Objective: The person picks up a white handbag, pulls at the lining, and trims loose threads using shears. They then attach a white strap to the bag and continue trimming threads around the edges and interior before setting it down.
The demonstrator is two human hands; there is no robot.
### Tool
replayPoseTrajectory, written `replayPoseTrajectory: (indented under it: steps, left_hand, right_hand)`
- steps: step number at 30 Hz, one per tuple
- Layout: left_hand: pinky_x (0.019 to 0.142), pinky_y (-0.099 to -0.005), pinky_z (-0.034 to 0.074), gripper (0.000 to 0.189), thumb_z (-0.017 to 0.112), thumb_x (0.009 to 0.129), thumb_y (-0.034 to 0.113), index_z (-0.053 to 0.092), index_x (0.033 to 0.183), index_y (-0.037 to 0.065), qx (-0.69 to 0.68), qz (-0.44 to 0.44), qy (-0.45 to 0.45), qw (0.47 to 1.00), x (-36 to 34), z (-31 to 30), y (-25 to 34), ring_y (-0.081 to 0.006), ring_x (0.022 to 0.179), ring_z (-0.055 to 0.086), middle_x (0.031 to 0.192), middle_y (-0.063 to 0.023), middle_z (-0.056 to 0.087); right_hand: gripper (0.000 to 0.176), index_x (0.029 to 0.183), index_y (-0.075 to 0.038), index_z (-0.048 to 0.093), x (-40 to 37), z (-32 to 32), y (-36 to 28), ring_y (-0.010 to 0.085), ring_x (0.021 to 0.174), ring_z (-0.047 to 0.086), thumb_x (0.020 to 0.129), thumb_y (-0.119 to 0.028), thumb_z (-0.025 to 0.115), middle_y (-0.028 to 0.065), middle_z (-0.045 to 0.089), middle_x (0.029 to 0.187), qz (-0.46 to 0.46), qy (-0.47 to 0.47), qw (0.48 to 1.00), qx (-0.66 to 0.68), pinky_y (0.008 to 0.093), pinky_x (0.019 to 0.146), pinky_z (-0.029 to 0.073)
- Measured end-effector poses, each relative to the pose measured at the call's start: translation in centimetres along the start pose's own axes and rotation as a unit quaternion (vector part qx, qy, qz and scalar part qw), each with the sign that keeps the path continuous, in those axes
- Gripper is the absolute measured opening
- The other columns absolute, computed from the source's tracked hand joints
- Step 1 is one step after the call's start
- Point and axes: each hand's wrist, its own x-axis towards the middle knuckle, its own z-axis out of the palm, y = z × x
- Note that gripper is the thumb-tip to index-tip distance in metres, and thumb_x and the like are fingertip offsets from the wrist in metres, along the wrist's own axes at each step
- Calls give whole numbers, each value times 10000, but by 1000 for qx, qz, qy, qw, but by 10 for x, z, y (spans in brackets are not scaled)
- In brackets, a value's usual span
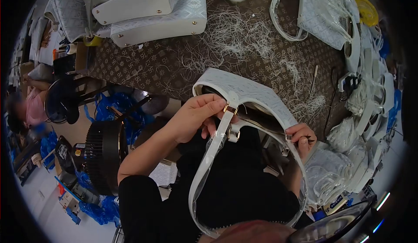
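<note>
Head view: lettering on the small box (334,204), lower right, is too small to read reliably. White handbag (248,88), faintly patterned, overlaps the near edge of the worktop (165,69), whose covering is brown and motif-printed. Clear film wraps its smooth, looped strap (201,173). Loose white threads (239,34) lie beyond. Left hand (202,114), elbow bent, grasps the strap's gold-toned buckle (230,108) between thumb and fingers. Right hand (301,138), fingers curled, grips the bag's opposite end beside a second buckle (285,151).
</note>
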Motion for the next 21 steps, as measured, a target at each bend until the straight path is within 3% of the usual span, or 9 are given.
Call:
replayPoseTrajectory:
  steps: [13,21]
  left_hand:
    - [407,-149,444,182,436,917,173,536,881,24,-17,13,9,1000,0,1,-5,-57,508,581,839,-108,666]
    - [482,-181,475,181,429,921,174,540,850,51,83,37,52,994,-3,2,-10,-84,604,624,801,-89,659]
  right_hand:
    - [457,599,-5,553,-8,-2,9,140,567,519,832,-398,558,157,627,710,-10,4,1000,22,251,526,377]
    - [460,612,-4,558,-11,-3,12,144,575,530,839,-404,552,162,629,720,-20,6,999,33,248,533,386]
